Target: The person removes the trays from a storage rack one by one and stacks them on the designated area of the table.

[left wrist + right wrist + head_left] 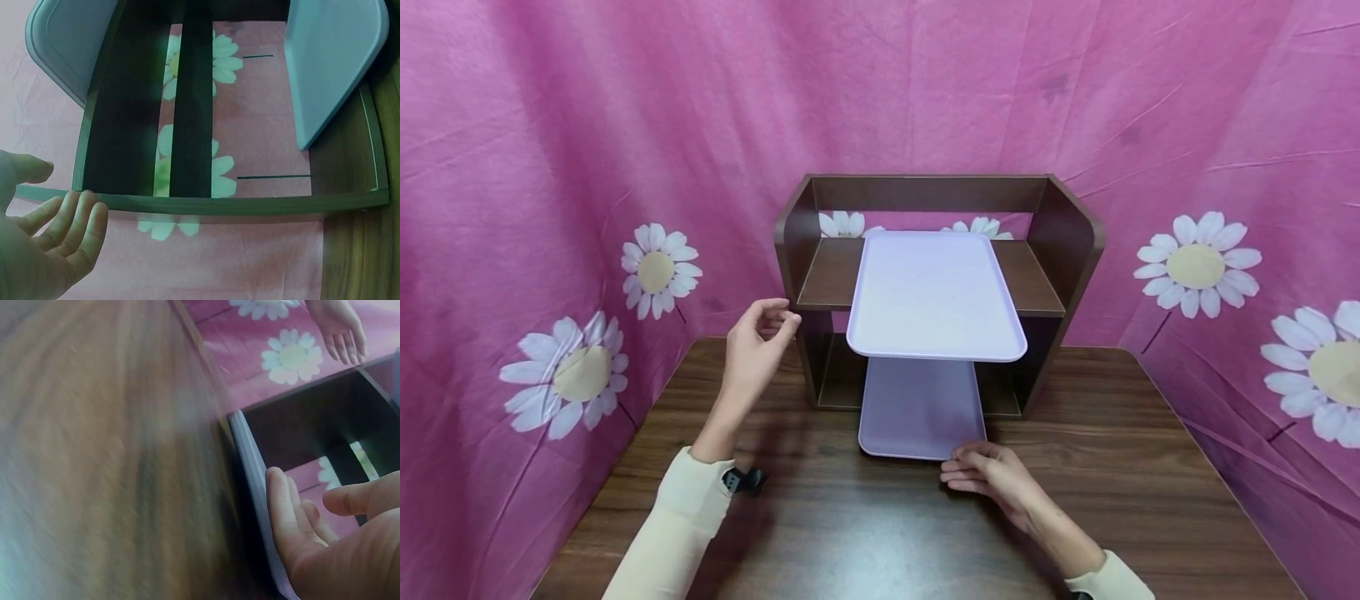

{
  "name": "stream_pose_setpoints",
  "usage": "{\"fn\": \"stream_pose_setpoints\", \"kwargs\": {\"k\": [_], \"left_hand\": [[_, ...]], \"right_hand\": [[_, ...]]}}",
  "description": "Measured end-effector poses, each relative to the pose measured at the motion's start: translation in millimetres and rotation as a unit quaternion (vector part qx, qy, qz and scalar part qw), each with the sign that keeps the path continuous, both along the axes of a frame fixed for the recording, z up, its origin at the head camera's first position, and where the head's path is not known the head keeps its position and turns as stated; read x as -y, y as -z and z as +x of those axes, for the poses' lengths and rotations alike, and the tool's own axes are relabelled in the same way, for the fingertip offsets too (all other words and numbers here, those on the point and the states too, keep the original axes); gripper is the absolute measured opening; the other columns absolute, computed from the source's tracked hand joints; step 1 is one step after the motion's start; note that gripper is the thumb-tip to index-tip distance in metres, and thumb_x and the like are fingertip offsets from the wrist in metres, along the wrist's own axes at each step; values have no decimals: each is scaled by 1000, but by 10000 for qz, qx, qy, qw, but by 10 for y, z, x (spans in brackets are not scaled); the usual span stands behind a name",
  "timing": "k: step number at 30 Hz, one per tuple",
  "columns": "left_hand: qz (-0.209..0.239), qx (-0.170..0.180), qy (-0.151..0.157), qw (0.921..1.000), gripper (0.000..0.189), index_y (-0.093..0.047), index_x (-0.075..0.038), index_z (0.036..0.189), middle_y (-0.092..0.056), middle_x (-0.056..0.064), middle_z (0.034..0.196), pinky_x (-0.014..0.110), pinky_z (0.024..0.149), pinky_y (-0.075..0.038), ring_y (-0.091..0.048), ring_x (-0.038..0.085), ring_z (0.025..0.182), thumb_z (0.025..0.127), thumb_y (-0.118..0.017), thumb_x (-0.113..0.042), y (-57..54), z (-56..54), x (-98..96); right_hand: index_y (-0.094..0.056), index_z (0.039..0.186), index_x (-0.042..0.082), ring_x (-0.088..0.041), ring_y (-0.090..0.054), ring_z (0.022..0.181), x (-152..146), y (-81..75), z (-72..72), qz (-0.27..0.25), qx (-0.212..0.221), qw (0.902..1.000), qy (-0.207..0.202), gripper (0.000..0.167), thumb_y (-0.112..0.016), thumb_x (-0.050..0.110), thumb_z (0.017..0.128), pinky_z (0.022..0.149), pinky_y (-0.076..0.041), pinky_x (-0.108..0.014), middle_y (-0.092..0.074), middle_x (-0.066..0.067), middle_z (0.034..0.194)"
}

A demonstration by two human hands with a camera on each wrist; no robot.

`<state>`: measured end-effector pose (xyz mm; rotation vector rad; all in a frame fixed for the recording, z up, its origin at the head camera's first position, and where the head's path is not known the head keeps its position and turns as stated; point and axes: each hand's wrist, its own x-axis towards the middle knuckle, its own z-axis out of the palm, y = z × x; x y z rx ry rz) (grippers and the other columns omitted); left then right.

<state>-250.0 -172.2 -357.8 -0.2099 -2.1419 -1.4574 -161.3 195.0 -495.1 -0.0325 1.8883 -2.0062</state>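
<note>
A dark brown two-level desk shelf (pixel 931 193) holds two rectangular lavender trays. The upper tray (pixel 936 292) lies on the top level, its front part jutting past the edge. Below it, the lower tray (pixel 921 408) sticks out of the bottom level over the table. My right hand (pixel 992 479) is at the lower tray's front right corner; the right wrist view shows its fingers (pixel 284 512) along the tray edge, thumb held apart. Beside the shelf's left panel is my left hand (pixel 756 346), fingers loosely bent, holding nothing, fingertips right at the panel's front edge.
The shelf stands near the back of a dark wood-grain table (pixel 850 517). A pink curtain (pixel 925 92) printed with large white daisies hangs behind and along both sides. A black strap (pixel 743 481) sits at the left sleeve cuff.
</note>
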Motion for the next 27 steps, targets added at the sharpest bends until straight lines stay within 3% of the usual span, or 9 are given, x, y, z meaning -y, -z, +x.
{"fn": "stream_pose_setpoints", "kwargs": {"k": [7, 10, 13, 15, 21, 27], "left_hand": [[246, 304, -57, 9992, 36, -63, 2, 127, -68, 18, 121, 11, 84, -54, -68, 22, 102, 98, -78, -13, -19, -75, -26], [389, 510, 156, 9978, 50, -58, 1, 140, -65, 20, 133, 22, 96, -58, -67, 31, 117, 98, -79, -14, 3, -136, -12], [499, 707, 423, 9953, 63, -51, -3, 153, -61, 22, 147, 40, 110, -55, -63, 38, 131, 98, -79, -15, 38, -201, 1], [613, 763, 567, 9936, 68, -48, -5, 157, -58, 23, 153, 46, 116, -50, -60, 39, 137, 98, -79, -14, 66, -237, -2], [1003, 617, 1036, 9876, 73, -42, -5, 163, -52, 20, 161, 43, 123, -42, -52, 33, 147, 99, -77, -9, 130, -320, -32], [1128, 565, 1030, 9866, 69, -44, -5, 162, -55, 21, 158, 41, 122, -44, -54, 31, 145, 101, -75, -12, 152, -354, -62]], "right_hand": [[-44, 137, -25, -30, -75, 114, 114, 126, 70, -503, 321, 9981, -133, 45, -49, 11, 111, 102, -61, -40, -69, -35, 130], [-40, 139, -28, -31, -74, 117, 150, 157, 82, -672, 417, 9967, -159, 48, -48, 11, 111, 103, -60, -41, -65, -39, 133], [-37, 141, -28, -32, -73, 118, 187, 183, 92, -838, 523, 9950, -133, 52, -48, 13, 112, 105, -59, -42, -62, -41, 136], [-35, 142, -27, -33, -72, 118, 213, 206, 106, -972, 660, 9930, -69, 52, -49, 13, 112, 105, -59, -42, -62, -42, 136], [-30, 145, -25, -33, -71, 121, 288, 243, 138, -1442, 1066, 9835, 240, 54, -50, 14, 112, 107, -57, -40, -59, -42, 140], [-20, 153, -26, -35, -59, 139, 373, 249, 130, -1869, 1079, 9754, 446, 59, -42, 12, 115, 117, -49, -39, -35, -44, 158]]}}
